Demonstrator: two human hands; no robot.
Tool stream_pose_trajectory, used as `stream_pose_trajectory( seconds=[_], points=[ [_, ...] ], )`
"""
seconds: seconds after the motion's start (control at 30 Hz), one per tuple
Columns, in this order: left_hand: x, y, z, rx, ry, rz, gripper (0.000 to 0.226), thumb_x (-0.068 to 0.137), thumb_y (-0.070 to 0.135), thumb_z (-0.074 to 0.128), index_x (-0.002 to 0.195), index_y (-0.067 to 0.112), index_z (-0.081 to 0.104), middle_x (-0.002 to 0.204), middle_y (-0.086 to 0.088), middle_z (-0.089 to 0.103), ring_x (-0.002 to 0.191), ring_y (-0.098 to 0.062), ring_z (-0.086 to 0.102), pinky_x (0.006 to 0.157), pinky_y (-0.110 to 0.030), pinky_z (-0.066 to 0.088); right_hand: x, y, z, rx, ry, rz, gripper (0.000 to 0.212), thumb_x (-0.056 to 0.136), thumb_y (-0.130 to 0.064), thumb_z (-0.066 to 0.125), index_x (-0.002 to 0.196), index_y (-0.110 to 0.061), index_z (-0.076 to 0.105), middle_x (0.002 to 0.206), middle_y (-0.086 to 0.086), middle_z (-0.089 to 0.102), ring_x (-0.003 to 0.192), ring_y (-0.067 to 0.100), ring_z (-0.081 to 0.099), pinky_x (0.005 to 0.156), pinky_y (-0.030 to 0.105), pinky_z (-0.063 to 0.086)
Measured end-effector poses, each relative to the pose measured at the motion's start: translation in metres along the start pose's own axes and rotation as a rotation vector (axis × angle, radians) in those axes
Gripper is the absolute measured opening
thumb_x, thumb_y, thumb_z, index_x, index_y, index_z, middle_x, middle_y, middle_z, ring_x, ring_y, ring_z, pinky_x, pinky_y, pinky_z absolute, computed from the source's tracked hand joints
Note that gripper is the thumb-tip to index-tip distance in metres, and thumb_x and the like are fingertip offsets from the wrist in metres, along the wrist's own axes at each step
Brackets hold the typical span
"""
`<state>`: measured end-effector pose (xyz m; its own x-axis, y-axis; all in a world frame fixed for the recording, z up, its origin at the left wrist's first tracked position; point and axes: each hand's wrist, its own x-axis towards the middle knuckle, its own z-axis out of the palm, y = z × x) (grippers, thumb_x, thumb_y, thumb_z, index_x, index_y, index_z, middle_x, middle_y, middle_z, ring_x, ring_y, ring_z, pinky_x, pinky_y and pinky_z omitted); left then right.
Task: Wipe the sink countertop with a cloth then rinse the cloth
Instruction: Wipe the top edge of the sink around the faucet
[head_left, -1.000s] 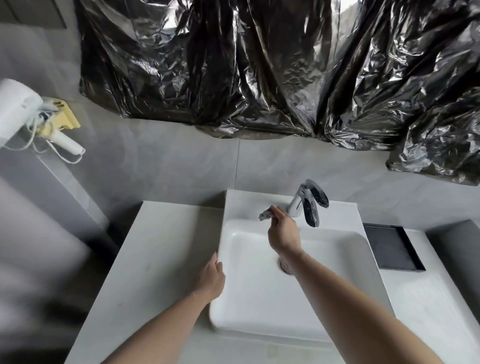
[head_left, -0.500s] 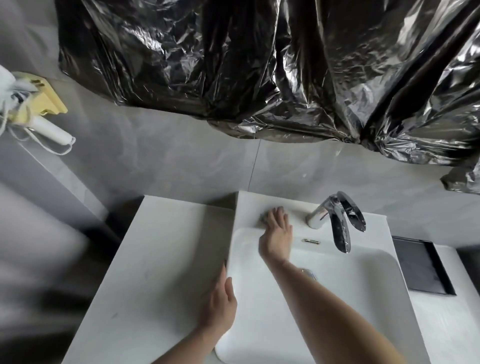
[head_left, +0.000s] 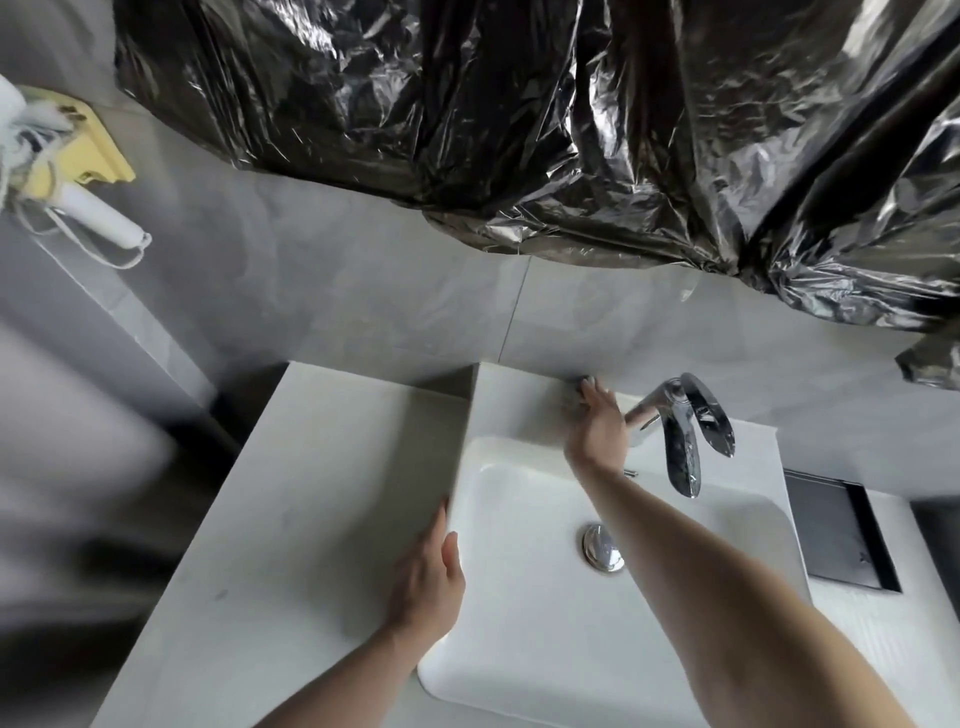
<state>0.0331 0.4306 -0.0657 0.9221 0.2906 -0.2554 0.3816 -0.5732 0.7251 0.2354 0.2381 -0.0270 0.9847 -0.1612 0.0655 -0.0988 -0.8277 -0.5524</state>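
My right hand (head_left: 597, 423) lies flat, fingers straight, on the back ledge of the white sink (head_left: 511, 410), just left of the chrome faucet (head_left: 680, 441). It presses a small dark grey cloth (head_left: 575, 383), of which only an edge shows beyond the fingertips, close to the wall. My left hand (head_left: 431, 574) rests open against the sink's left rim, on the pale countertop (head_left: 291, 519). The basin's drain plug (head_left: 601, 546) shows beside my right forearm.
A black tray (head_left: 839, 530) sits on the countertop right of the sink. Crumpled black plastic sheeting (head_left: 519, 130) hangs on the wall above. A white hair dryer in a yellow holder (head_left: 78, 171) is mounted at the far left.
My right hand moved from the faucet's spout left along the back ledge, then farther back toward the wall with the cloth under it. The left hand stayed at the sink's left rim.
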Motion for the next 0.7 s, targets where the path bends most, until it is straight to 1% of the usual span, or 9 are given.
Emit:
stream_pose_trajectory(
  seconds=[0.1,0.2,0.27,0.33,0.4,0.47,0.53,0.6,0.7],
  points=[
    [0.0,-0.001,-0.001,0.0,0.005,0.033,0.052,0.108,0.029,0.039,0.159,0.02,0.034,0.161,0.002,0.041,0.147,-0.017,0.041,0.115,-0.017,0.023,0.003,0.011,0.012,-0.059,-0.031,0.036,0.071,0.08,0.007,0.048,0.149,-0.01,0.05,0.155,0.015,0.045,0.143,0.035,0.041,0.122,0.04,0.032],
    [0.0,-0.001,0.0,-0.008,0.005,0.029,0.053,0.108,0.03,0.037,0.16,0.022,0.032,0.161,0.003,0.04,0.146,-0.016,0.041,0.114,-0.017,0.024,-0.012,0.0,0.036,-0.113,0.016,0.045,0.066,0.08,-0.003,0.048,0.146,-0.01,0.048,0.158,0.015,0.039,0.143,0.041,0.035,0.125,0.043,0.021],
    [0.001,-0.001,0.0,-0.005,-0.002,0.021,0.053,0.108,0.031,0.036,0.16,0.021,0.031,0.162,0.002,0.04,0.147,-0.016,0.041,0.114,-0.016,0.024,-0.018,-0.017,0.051,-0.086,0.049,0.035,0.056,0.08,-0.004,0.044,0.134,-0.01,0.057,0.154,0.012,0.047,0.139,0.04,0.04,0.119,0.042,0.028],
    [0.002,-0.001,0.001,-0.01,-0.008,0.011,0.053,0.109,0.031,0.035,0.16,0.021,0.031,0.162,0.002,0.039,0.147,-0.016,0.04,0.114,-0.017,0.024,-0.026,-0.039,0.065,-0.027,0.032,-0.105,0.052,0.078,-0.005,0.042,0.125,-0.011,0.064,0.15,0.011,0.054,0.136,0.038,0.046,0.113,0.043,0.036],
    [0.001,-0.002,0.002,0.009,-0.002,0.001,0.053,0.108,0.032,0.035,0.16,0.02,0.033,0.162,0.002,0.039,0.148,-0.016,0.039,0.116,-0.018,0.023,-0.036,-0.059,0.078,0.003,-0.037,-0.293,0.053,0.082,-0.005,0.046,0.13,-0.013,0.067,0.149,0.01,0.057,0.137,0.036,0.048,0.114,0.045,0.039],
    [0.001,-0.001,0.002,0.025,0.008,-0.005,0.052,0.108,0.032,0.036,0.159,0.02,0.034,0.163,0.002,0.038,0.148,-0.016,0.038,0.117,-0.018,0.022,-0.043,-0.073,0.082,0.036,-0.104,-0.379,0.048,0.087,-0.006,0.052,0.132,-0.011,0.068,0.149,0.011,0.058,0.138,0.036,0.049,0.115,0.044,0.04],
    [0.001,-0.002,0.002,0.029,0.006,0.0,0.052,0.108,0.032,0.036,0.159,0.02,0.034,0.162,0.002,0.038,0.148,-0.015,0.038,0.117,-0.019,0.022,-0.043,-0.073,0.073,0.068,-0.14,-0.425,0.05,0.085,-0.001,0.055,0.132,-0.01,0.068,0.146,0.011,0.06,0.137,0.034,0.051,0.115,0.036,0.039],
    [0.001,-0.002,0.001,0.014,-0.004,0.013,0.052,0.108,0.031,0.037,0.159,0.02,0.035,0.162,0.003,0.04,0.148,-0.015,0.039,0.117,-0.019,0.024,-0.037,-0.054,0.059,0.044,-0.206,-0.465,0.063,0.082,0.005,0.049,0.141,-0.015,0.064,0.153,0.002,0.055,0.145,0.024,0.046,0.118,0.028,0.035],
    [0.001,0.0,0.001,-0.008,-0.012,0.016,0.052,0.108,0.029,0.038,0.159,0.021,0.034,0.161,0.006,0.04,0.147,-0.014,0.04,0.115,-0.017,0.025,-0.025,-0.006,0.034,0.01,-0.145,-0.345,0.073,0.084,0.009,0.043,0.148,-0.025,0.056,0.16,-0.009,0.046,0.151,0.016,0.037,0.119,0.033,0.04]
  ],
)
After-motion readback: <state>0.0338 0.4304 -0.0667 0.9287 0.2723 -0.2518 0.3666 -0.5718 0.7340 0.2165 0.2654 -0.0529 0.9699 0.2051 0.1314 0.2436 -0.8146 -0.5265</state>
